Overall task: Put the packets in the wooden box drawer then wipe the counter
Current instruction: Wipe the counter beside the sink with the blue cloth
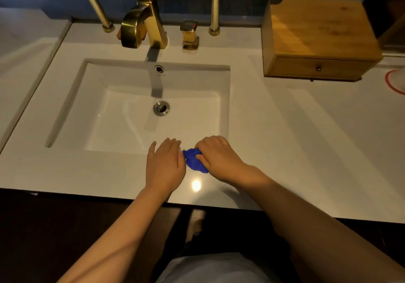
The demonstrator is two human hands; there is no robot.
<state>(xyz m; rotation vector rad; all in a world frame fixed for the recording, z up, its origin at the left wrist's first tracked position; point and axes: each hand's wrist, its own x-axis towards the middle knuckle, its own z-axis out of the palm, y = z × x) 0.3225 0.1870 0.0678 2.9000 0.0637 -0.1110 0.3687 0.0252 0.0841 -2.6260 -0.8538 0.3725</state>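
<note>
A crumpled blue cloth (194, 159) lies on the white counter (285, 142) at the front rim of the sink. My right hand (219, 157) presses down on it with fingers curled over it. My left hand (165, 165) rests flat on the counter just left of the cloth, fingers together, nothing in it. The wooden box (317, 37) stands at the back right of the counter, its drawer (315, 68) closed, a small dark knob on its front. No packets are in view.
A rectangular white sink (131, 118) fills the middle, with a gold faucet (142, 21) and gold knob (189, 34) behind it. Two gold posts rise at the back. A red-rimmed round object (395, 80) is cut off at the right edge.
</note>
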